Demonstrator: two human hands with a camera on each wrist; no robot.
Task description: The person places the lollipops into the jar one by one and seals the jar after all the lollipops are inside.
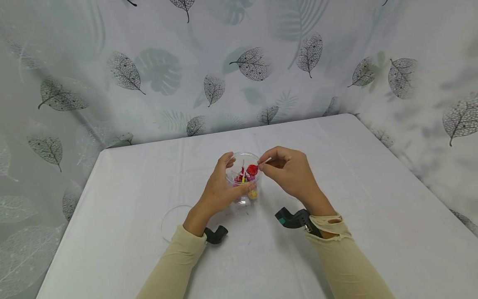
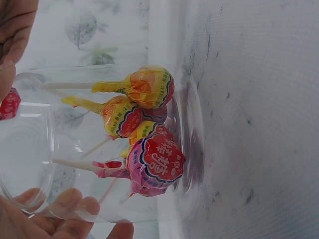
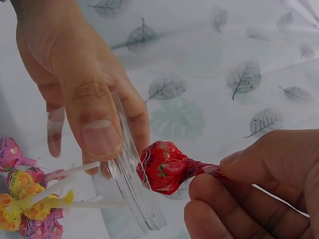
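Observation:
My left hand (image 1: pixel 216 191) grips a clear round jar (image 1: pixel 243 202) from its left side, thumb across the front. A red-wrapped lollipop (image 3: pixel 162 167) is pinched between the thumb and fingers of my right hand (image 1: pixel 289 170), at the twisted neck of its wrapper. Its round head points left and overlaps the jar's rim in the right wrist view. Several other lollipops lie inside the jar, heads at the bottom and white sticks toward the mouth. Among them are a pink and red one (image 2: pixel 157 157) and a yellow one (image 2: pixel 149 87).
On the white-covered table (image 1: pixel 130 187), a thin clear disc like a lid (image 1: pixel 162 220) lies left of the jar, partly behind the left forearm. Leaf-patterned cloth (image 1: pixel 168 104) hangs behind the table and along its sides. Each wrist wears a dark camera mount (image 1: pixel 293 218).

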